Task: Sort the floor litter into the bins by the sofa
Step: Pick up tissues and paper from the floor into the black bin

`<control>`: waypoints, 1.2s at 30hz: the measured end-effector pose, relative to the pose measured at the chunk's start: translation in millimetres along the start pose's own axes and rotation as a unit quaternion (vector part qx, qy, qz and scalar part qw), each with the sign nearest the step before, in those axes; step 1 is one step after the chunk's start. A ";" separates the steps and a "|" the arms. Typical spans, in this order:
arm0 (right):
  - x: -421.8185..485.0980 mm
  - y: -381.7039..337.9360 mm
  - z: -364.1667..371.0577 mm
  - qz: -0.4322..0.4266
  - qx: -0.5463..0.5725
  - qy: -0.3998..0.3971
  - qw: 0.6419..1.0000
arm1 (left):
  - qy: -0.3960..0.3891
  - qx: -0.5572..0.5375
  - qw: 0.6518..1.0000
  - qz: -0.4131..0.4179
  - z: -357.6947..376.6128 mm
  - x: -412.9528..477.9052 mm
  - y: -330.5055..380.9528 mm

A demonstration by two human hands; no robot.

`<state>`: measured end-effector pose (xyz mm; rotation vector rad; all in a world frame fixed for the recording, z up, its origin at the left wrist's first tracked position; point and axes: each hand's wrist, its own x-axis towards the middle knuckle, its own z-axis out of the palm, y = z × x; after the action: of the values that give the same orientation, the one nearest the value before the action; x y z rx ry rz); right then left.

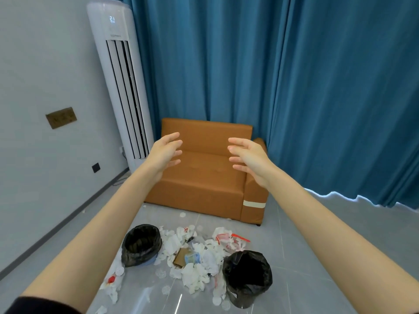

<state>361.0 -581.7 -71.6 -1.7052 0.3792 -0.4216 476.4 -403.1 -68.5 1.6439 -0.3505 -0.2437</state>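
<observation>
A heap of litter (195, 257) lies on the grey floor in front of the orange sofa (204, 175): white crumpled tissues, a brown cardboard piece (180, 257), a blue-green wrapper (192, 258) and red-and-white plastic packaging (229, 239). Two bins lined with black bags flank the heap, the left bin (141, 244) and the right bin (248, 275). My left hand (166, 152) and my right hand (247, 156) are stretched out at arm's length above the floor, palms facing each other, fingers spread and relaxed, holding nothing.
A tall white air conditioner (122, 87) stands against the left wall. Blue curtains (294, 87) hang behind the sofa and along the right. More tissue scraps and a small red item (111, 279) lie left of the left bin.
</observation>
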 end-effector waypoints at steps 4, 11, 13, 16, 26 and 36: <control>77.3 15.8 16.3 0.026 0.003 -0.009 1.000 | 0.005 0.002 0.999 -0.032 -5.6 73.6 -23.9; 200.7 61.5 62.8 0.082 0.008 -0.054 0.995 | 0.048 0.010 0.995 -0.089 -25.0 184.3 -71.7; 232.7 75.2 76.4 0.094 0.012 -0.064 0.993 | 0.054 0.013 0.993 -0.099 -29.6 212.9 -85.0; 287.6 96.6 97.8 0.103 0.020 -0.084 0.991 | 0.066 0.019 0.992 -0.106 -35.7 263.5 -103.9; 430.3 134.8 169.3 0.147 0.036 -0.127 0.980 | 0.101 0.032 0.982 -0.157 -74.7 391.1 -140.5; 498.5 174.6 264.2 0.188 0.032 -0.128 0.973 | 0.088 0.043 0.976 -0.196 -136.5 469.2 -198.6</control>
<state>922.2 -619.2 -251.7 -1.5581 0.4801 0.0629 977.9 -433.3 -229.0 1.7983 0.1039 -0.3783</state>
